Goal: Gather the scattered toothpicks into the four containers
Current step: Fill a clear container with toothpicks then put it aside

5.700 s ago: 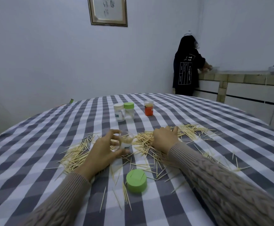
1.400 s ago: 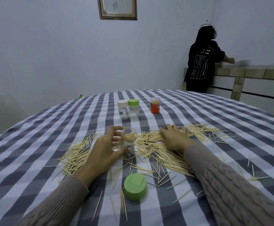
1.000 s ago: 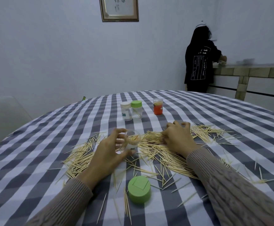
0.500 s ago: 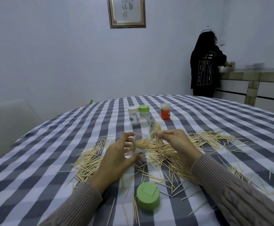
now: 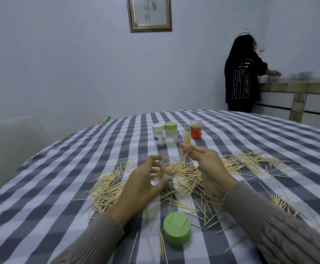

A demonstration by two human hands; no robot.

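1. The left hand (image 5: 140,184) reaches in from the near left, its fingers curled round a clear open container (image 5: 165,173) that stands tilted among the scattered toothpicks (image 5: 191,174) near the middle of the tabletop (image 5: 60,187).
2. The right hand (image 5: 209,168) is raised just right of that container, palm turned left; its thumb and fingers pinch a bundle of toothpicks (image 5: 186,143) whose lower ends dip into the container's mouth and whose upper ends fan upward.
3. More toothpicks lie in loose heaps left, right and near of the hands.
4. A green lid (image 5: 176,228) lies flat on the near side.
5. Farther off stand three closed containers: a white-capped one (image 5: 158,134) touching a green-capped one (image 5: 171,133), and an orange one (image 5: 196,129) a little to their right.
6. The held container is blurred and partly hidden by the left fingers; how full it is cannot be told. Both sleeves are cut off at the near edge.
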